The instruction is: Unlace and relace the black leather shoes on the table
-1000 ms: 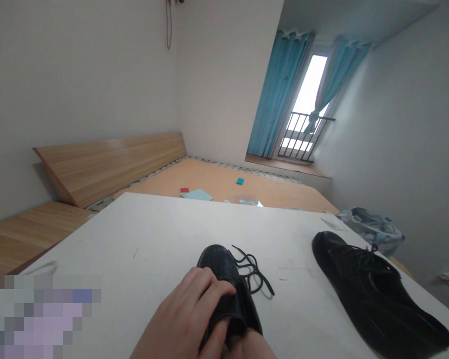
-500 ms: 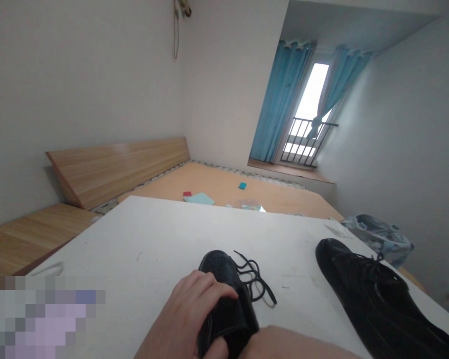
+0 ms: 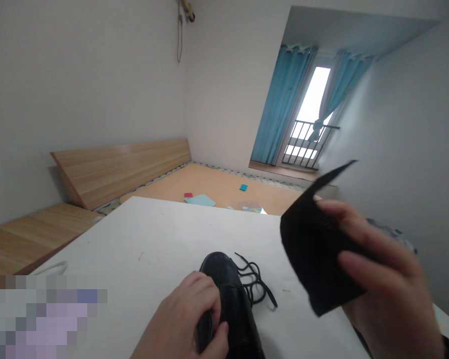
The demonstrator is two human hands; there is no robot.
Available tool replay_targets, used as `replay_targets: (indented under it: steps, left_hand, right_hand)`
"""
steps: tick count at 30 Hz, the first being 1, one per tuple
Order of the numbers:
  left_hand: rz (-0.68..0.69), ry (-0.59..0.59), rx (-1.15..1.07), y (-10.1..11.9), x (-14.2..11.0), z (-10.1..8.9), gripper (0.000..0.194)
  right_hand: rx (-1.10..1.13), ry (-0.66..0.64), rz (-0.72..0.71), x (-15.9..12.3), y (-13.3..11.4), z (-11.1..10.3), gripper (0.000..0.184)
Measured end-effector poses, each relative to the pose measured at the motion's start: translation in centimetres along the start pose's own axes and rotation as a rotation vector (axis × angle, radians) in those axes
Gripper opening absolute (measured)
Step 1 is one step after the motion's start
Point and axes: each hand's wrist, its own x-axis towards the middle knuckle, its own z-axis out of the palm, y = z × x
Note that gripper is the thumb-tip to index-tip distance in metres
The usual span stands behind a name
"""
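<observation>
A black lace-up shoe (image 3: 234, 304) lies on the white tabletop with its toe pointing away from me. My left hand (image 3: 194, 314) is closed on the shoe's left side, fingers curled over the edge of its opening. Loose black laces (image 3: 256, 284) trail on the table to the right of the shoe. Raised at the right, my right hand (image 3: 385, 264) grips a folded black cloth-like piece (image 3: 314, 254), slightly blurred, with one thin flap sticking up. Behind this hand, a second black shoe is almost wholly hidden.
The white table (image 3: 142, 224) fills the foreground. Beyond it is an orange-topped bed (image 3: 217, 177) with a wooden headboard (image 3: 127, 169), bearing a light-blue sheet (image 3: 201, 200) and small coloured items. Blue curtains (image 3: 277, 109) hang by the window. Denim-like fabric (image 3: 392, 232) shows at right.
My right hand has come up from beside the shoe to the right, carrying the black piece. My left hand has shifted its grip to the shoe's left edge.
</observation>
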Motion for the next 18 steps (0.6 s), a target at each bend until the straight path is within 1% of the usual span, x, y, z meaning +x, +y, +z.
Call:
replay_targets:
  steps: [1, 2, 3, 4, 5, 6, 7, 8, 9, 11, 14, 16, 18]
  left_hand:
    - [-0.001, 0.022, -0.029, -0.2, -0.1, 0.1, 0.012]
    - [-0.005, 0.050, -0.062, -0.5, -0.1, 0.1, 0.016]
    - [-0.009, 0.085, -0.093, -0.7, -0.2, 0.1, 0.022]
    - [-0.004, 0.116, -0.122, -1.0, -0.3, 0.1, 0.028]
    - [0.003, 0.143, -0.144, -1.2, -0.3, 0.1, 0.033]
    - [0.001, 0.167, -0.159, -1.4, -0.3, 0.1, 0.036]
    - [-0.009, 0.173, -0.169, -1.5, -0.3, 0.1, 0.037]
    - [-0.031, 0.170, -0.170, -1.5, -0.3, 0.1, 0.037]
    - [-0.058, 0.159, -0.167, -1.5, -0.3, 0.1, 0.037]
    - [-0.091, 0.125, -0.159, -1.4, -0.2, 0.1, 0.035]
    - [-0.056, 0.097, -0.197, -1.5, -0.2, 0.2, 0.037]
    - [-0.022, 0.079, -0.224, -1.7, -0.3, 0.2, 0.036]
    - [0.008, 0.067, -0.209, -1.8, -0.4, 0.2, 0.037]
  right_hand:
    - [-0.057, -0.008, -0.112, -0.3, -0.4, 0.8, 0.016]
    - [-0.120, -0.076, -0.227, -0.5, -0.7, 1.8, 0.015]
    - [-0.174, -0.220, -0.318, -0.6, -0.9, 2.8, 0.014]
    - [-0.226, -0.415, -0.375, -0.8, -1.0, 3.9, 0.013]
    - [-0.274, -0.602, -0.404, -1.0, -0.8, 4.8, 0.013]
    - [-0.327, -0.757, -0.415, -1.2, -0.6, 5.6, 0.012]
    - [-0.383, -0.865, -0.422, -1.5, -0.2, 6.2, 0.011]
    - [-0.429, -0.924, -0.437, -1.8, 0.2, 6.7, 0.009]
    - [-0.457, -0.938, -0.467, -2.2, 0.7, 6.9, 0.009]
    - [-0.444, -0.899, -0.560, -2.9, 1.6, 7.1, 0.011]
    - [-0.391, -0.806, -0.679, -3.6, 2.3, 6.7, 0.010]
    - [-0.416, -0.750, -0.674, -3.7, 2.3, 6.4, 0.010]
    - [-0.467, -0.712, -0.638, -3.5, 1.9, 6.2, 0.011]
